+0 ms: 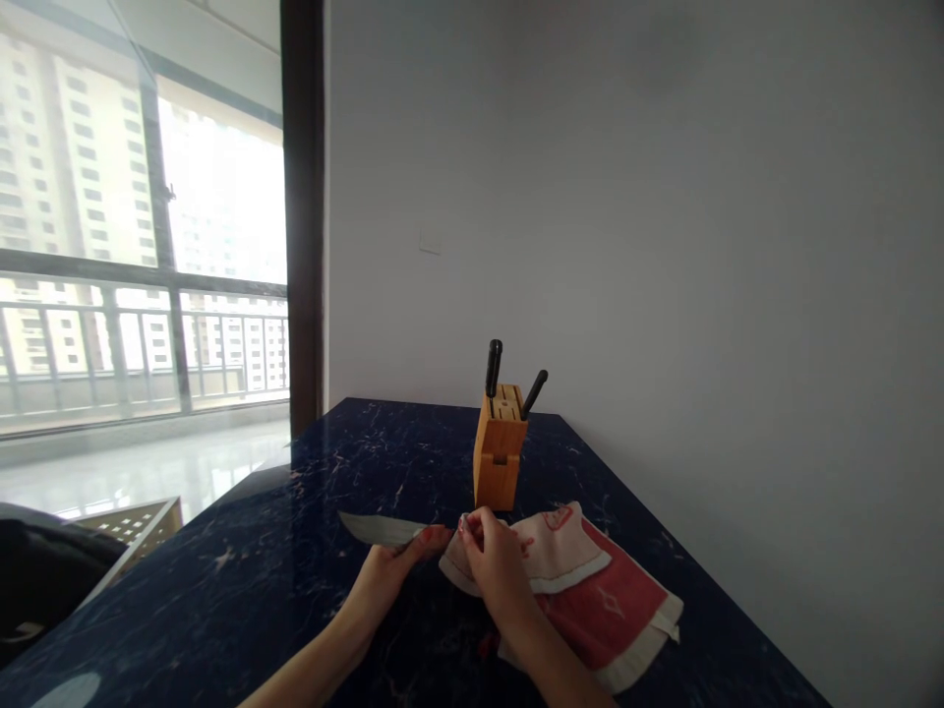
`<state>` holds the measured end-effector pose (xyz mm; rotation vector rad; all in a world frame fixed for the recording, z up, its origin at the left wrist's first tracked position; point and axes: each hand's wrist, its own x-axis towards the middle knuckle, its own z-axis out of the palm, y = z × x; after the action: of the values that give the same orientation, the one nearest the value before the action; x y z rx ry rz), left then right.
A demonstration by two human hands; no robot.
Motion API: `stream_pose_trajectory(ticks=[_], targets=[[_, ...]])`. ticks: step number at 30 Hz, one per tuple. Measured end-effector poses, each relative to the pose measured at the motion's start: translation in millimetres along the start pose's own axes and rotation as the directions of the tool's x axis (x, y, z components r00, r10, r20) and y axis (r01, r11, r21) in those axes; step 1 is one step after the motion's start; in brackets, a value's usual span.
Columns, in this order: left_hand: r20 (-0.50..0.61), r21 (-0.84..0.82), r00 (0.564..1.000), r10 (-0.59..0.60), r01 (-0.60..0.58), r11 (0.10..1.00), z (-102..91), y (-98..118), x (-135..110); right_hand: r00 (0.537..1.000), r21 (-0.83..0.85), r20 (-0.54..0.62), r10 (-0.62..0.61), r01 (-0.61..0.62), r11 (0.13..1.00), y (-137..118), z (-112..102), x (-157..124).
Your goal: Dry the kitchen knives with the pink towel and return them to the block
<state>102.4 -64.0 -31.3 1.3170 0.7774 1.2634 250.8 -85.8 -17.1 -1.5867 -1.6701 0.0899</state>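
"What has your left hand got?"

"My left hand [394, 580] is curled closed around a kitchen knife [378, 529]. The fingers hide its grip, and the bare blade points left, low over the dark marble table [184, 600]."

"And your right?"

"My right hand [496, 570] is pinched tight on a fold of a red-and-white towel [597, 610], which lies on the table just beside the knife."

"What's beyond them?"

"A wooden knife block [500, 462] stands just past the towel, with two black knife handles [494, 369] sticking up from it."
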Motion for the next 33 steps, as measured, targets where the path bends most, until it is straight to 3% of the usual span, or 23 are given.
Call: stream_pose_trajectory(ticks=[5, 10, 13, 16, 22, 28, 33], targets=[[0.015, 0.028, 0.999, -0.039, 0.039, 0.999, 1.7, 1.3, -2.3, 0.998, 0.021, 0.041, -0.042, 0.041, 0.999, -4.3, -1.6, -2.3], [0.007, -0.001, 1.0, -0.023, 0.023, 1.0, 0.5, -3.6, -1.2, 0.999, 0.029, 0.048, 0.018, -0.02, 0.999, 2.3, -0.7, 0.7], [-0.004, 0.003, 1.0, -0.025, 0.025, 1.0, -1.4, -6.9, 0.7, 0.997, 0.076, 0.064, -0.037, 0.032, 0.997, 2.1, 0.7, -1.4], [0.01, 0.003, 1.0, -0.023, 0.023, 1.0, -1.6, -7.8, 1.8, 0.996, 0.109, 0.057, -0.067, 0.061, 0.992, 0.6, 2.4, -2.8], [-0.001, -0.013, 0.999, -0.041, 0.041, 0.999, 0.4, -8.0, 2.3, 1.0, 0.112, 0.027, -0.013, 0.01, 0.994, 4.6, 3.5, 2.5], [-0.01, -0.023, 1.0, -0.017, 0.016, 1.0, -3.0, -13.7, 4.3, 0.995, 0.087, -0.002, -0.099, 0.099, 0.991, 1.4, 3.8, 0.0], [0.01, -0.039, 0.999, -0.038, 0.038, 0.999, 1.7, -4.7, 0.6, 1.0, 0.08, 0.009, -0.022, 0.021, 0.997, 7.7, 1.5, 3.9]])
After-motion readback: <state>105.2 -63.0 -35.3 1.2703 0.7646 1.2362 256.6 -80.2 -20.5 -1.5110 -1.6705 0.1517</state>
